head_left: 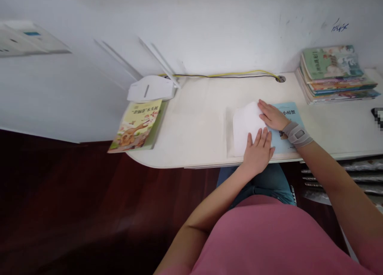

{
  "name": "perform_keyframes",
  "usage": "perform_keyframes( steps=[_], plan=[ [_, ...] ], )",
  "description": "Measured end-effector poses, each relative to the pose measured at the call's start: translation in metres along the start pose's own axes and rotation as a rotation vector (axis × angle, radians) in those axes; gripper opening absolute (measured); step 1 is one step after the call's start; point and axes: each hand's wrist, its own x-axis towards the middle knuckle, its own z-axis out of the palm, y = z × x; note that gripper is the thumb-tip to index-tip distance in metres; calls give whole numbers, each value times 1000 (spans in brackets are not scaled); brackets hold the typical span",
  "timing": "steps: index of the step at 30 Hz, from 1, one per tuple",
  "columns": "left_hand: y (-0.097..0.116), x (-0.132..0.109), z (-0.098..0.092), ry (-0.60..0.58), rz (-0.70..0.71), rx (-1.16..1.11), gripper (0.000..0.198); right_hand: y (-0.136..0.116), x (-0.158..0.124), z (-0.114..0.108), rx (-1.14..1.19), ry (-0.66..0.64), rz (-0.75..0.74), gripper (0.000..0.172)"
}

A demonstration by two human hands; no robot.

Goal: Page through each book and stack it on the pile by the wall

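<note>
A blue-covered book lies on the white desk in front of me, with a white sheet spread to its left and meeting its cover. My left hand rests flat on the lower part of the sheet, fingers spread and pointing away from me. Above it, my right hand lies flat across the sheet's right edge and the book's cover, its fingers stretched to the left. A grey band circles the right wrist. Both palms face down, and part of the cover is hidden under the right hand.
A stack of books stands at the back right. On the left, a yellow-green book overhangs the desk edge before a white router. Yellow and black cables run along the wall. A partly cut-off dark object lies far right.
</note>
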Motion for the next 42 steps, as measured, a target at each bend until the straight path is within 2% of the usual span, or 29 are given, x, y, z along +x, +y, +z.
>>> perform_keyframes(
  steps=[5, 9, 14, 17, 19, 22, 24, 26, 28, 30, 32, 35, 37, 39, 42],
  plan=[
    [7, -4, -2, -22, -23, 50, 59, -10, -5, -1, -147, -50, -54, 55],
    [9, -3, -1, -72, -30, 70, 59, -12, -6, 0, -217, -59, -59, 60],
    [-2, -2, -2, -162, -10, 37, 61, -26, -1, -2, -297, -112, 26, 61],
    [-24, -3, -12, -224, 19, 42, 63, -54, -13, -4, -367, -35, 173, 57],
    [-47, -4, -25, -226, -31, 79, 60, -80, -33, 0, -396, 30, 225, 52],
    [-84, -7, -47, -133, -217, 160, 52, -115, -72, 15, -366, 104, 181, 66],
    [-105, -8, -59, -82, -372, 162, 56, -129, -94, 27, -326, 148, 147, 79],
    [-122, -9, -67, -108, -506, 62, 62, -134, -107, 37, -287, 174, 133, 83],
    [-133, -10, -71, -154, -565, -123, 63, -132, -110, 43, -242, 189, 132, 85],
    [-138, -14, -73, -109, -535, -378, 60, -128, -109, 45, -189, 200, 119, 88],
    [-137, -20, -79, 36, -455, -678, 52, -122, -108, 44, -133, 223, 88, 87],
    [-122, -34, -95, 249, -314, -1056, 35, -115, -112, 44, -7, 305, 25, 67],
    [-106, -43, -107, 324, -222, -1148, 28, -108, -118, 42, 136, 376, -2, 53],
    [-90, -48, -113, 365, -118, -1142, 30, -99, -124, 38, 313, 426, 32, 50],
    [-74, -42, -102, 444, 22, -1018, 49, -83, -129, 22, 559, 495, 215, 39]
  ],
)
